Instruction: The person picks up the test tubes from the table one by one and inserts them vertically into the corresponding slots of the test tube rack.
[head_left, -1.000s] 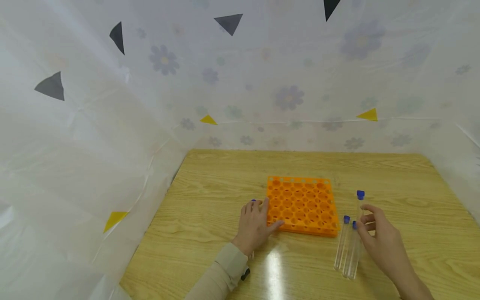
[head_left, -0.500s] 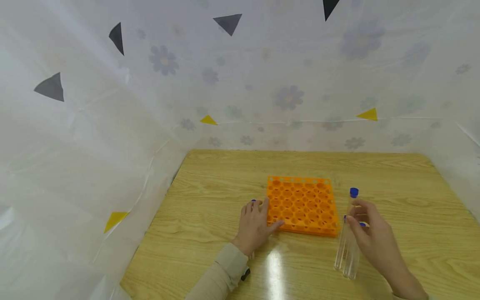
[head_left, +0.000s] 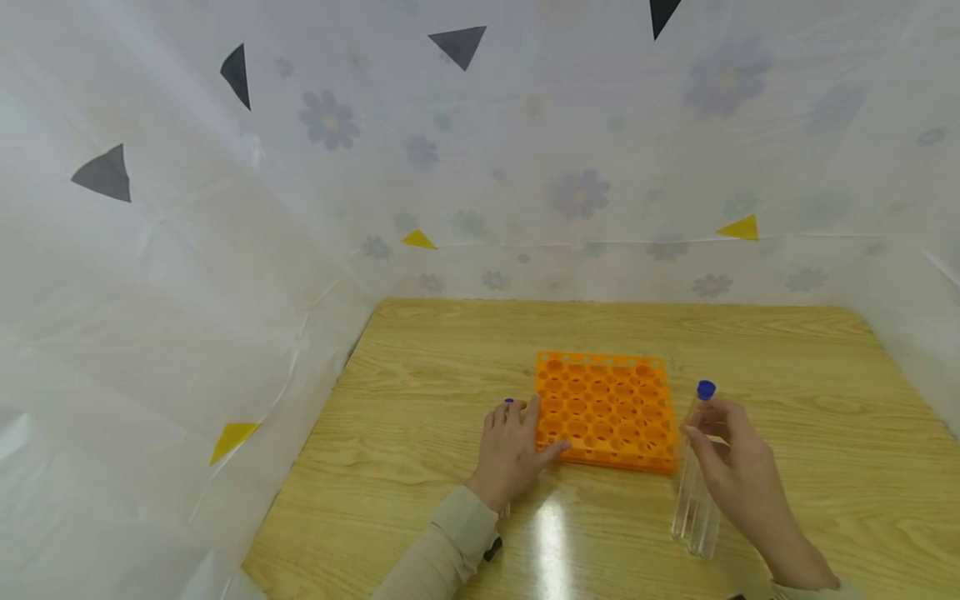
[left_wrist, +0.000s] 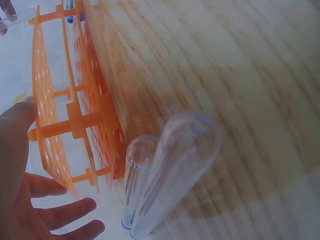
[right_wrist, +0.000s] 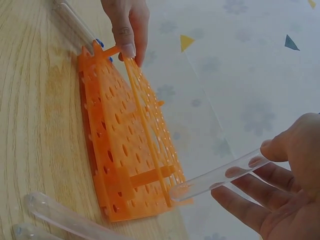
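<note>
My right hand pinches a clear test tube between thumb and fingers. Its blue cap points up in the head view. In the right wrist view, the tube's rounded end is at the near right corner of the orange test tube rack; whether it touches cannot be told. Along the rack's left edge rests my left hand, thumb and fingers extended and touching the near left corner. No tubes show in the rack's holes.
Other capped test tubes lie on the wooden table right of the rack, partly behind my right hand. Two more tubes lie left of the rack, mostly under my left hand. White patterned sheeting encloses the table.
My right hand has moved left with the held test tube, towards the rack, and the tube now leans. My left hand and the rack have stayed in place.
</note>
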